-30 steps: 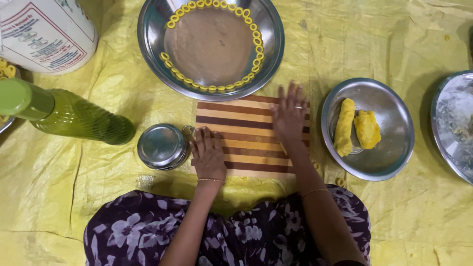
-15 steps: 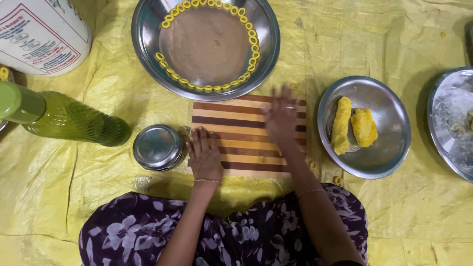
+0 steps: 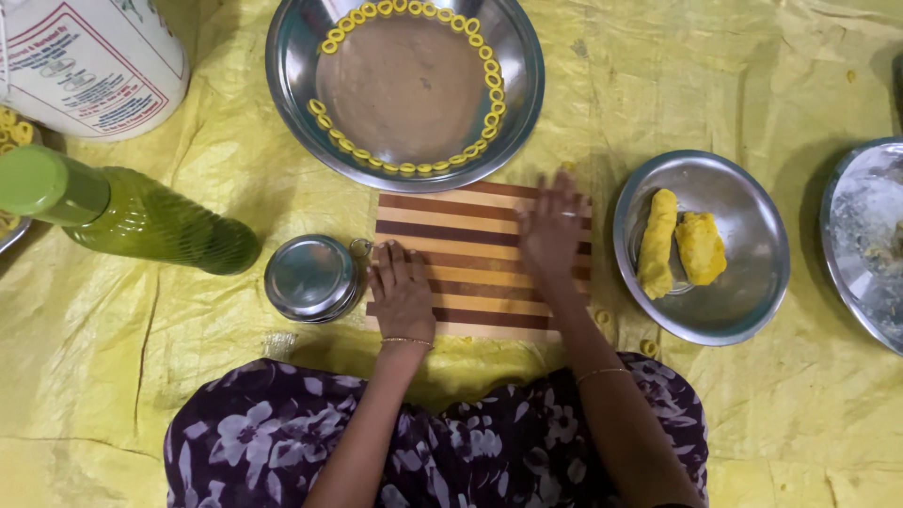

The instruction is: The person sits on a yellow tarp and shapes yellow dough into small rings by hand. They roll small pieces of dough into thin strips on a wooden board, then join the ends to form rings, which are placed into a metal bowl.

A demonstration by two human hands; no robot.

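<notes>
striped wooden board [image 3: 470,263] lay on the yellow sheet [image 3: 715,85], long axis L-R, right in front | left hand [image 3: 403,293] flat, open on its near-left edge | right hand [image 3: 550,226] blurred, fingers spread on far-right part, nearer the dough bowl [image 3: 743,301] | nothing gripped afaict

A home cooking spot on the floor is showing here: a yellow plastic sheet [image 3: 705,85] is lying spread under steel bowls [image 3: 701,246], a striped wooden board [image 3: 470,254] and a green bottle [image 3: 141,218].

Purple floral dress, thin gold bangles on both wrists, bare forearms
</notes>
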